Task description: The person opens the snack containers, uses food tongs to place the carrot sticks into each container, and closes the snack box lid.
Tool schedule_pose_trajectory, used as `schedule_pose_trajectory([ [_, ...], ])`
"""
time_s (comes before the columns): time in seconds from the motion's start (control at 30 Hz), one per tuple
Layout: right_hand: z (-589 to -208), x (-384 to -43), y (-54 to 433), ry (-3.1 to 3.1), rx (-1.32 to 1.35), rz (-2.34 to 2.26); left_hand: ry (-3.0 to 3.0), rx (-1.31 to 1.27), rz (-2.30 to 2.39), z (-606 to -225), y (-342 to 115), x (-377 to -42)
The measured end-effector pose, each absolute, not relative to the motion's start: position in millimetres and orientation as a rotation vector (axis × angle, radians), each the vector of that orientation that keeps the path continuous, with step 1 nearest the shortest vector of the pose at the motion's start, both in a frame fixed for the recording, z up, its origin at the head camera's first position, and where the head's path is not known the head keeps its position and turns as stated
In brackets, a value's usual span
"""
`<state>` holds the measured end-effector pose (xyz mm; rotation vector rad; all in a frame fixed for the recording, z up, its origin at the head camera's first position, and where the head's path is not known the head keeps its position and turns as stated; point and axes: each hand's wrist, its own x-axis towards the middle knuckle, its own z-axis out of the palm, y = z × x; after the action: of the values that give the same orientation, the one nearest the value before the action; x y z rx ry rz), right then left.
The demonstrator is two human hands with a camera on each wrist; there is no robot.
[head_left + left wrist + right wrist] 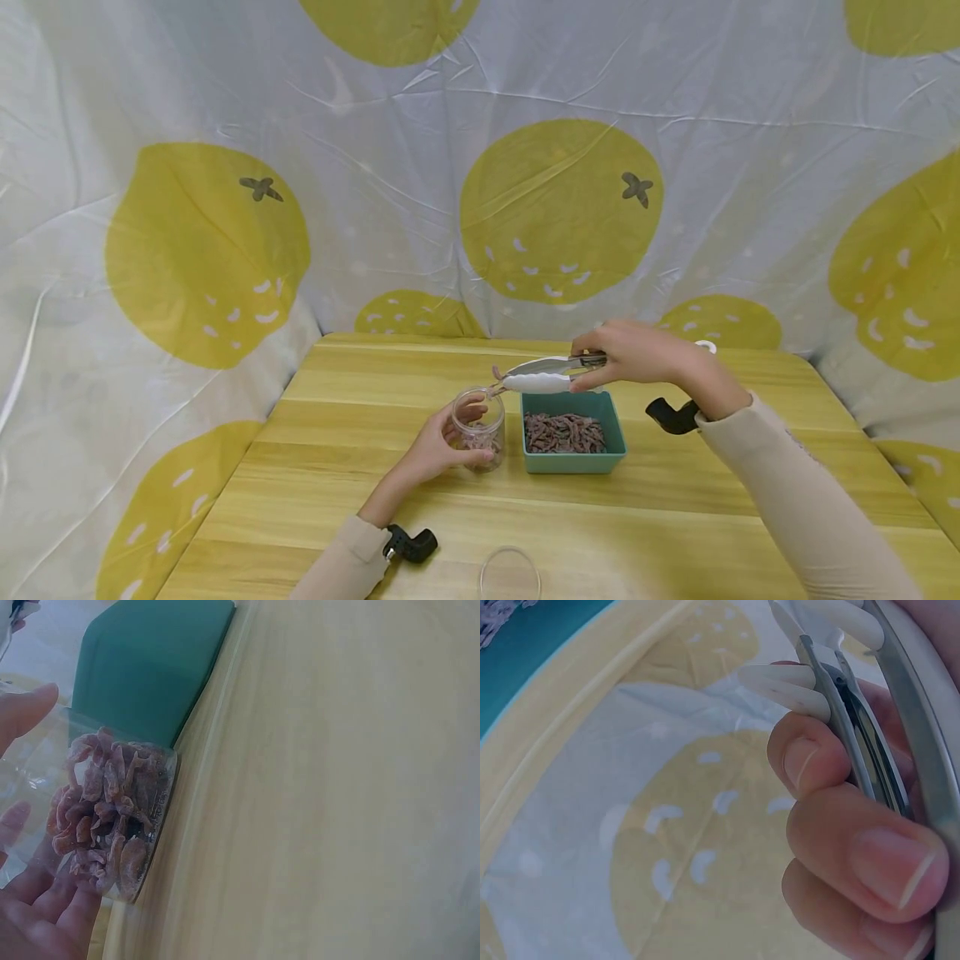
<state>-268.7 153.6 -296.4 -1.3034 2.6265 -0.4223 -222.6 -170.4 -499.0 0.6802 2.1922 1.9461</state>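
Observation:
My left hand (442, 442) grips a clear jar (491, 410) standing on the wooden table, thumb in front and fingers behind. Brownish-pink dried strips (101, 810) fill its lower part in the left wrist view. My right hand (633, 354) holds metal tongs (555, 364) with white tips, fingers curled round the arms (855, 742). The tips point left and pinch a strip (496, 386) right over the jar's mouth. Beside the jar sits a teal rectangular box (573, 463) with a heap of the same strips (564, 433) inside, under the tongs.
A clear round rim or lid (510, 552) lies at the table's front edge. The table (337, 467) backs onto a hanging cloth (390, 183) printed with yellow lemons. Black wrist devices (411, 546) jut from both forearms.

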Motion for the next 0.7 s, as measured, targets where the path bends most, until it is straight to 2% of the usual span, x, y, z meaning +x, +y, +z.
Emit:
schedule_pose_trajectory([
  [0.4,-298,-270,117,2.599,-1.415,-0.261,2.22,0.653,1.92,-498,-171,-221],
  [0.7,-292,-264,99,2.609,-1.341,-0.107,2.24,0.63,1.912,-497,-171,-220],
])
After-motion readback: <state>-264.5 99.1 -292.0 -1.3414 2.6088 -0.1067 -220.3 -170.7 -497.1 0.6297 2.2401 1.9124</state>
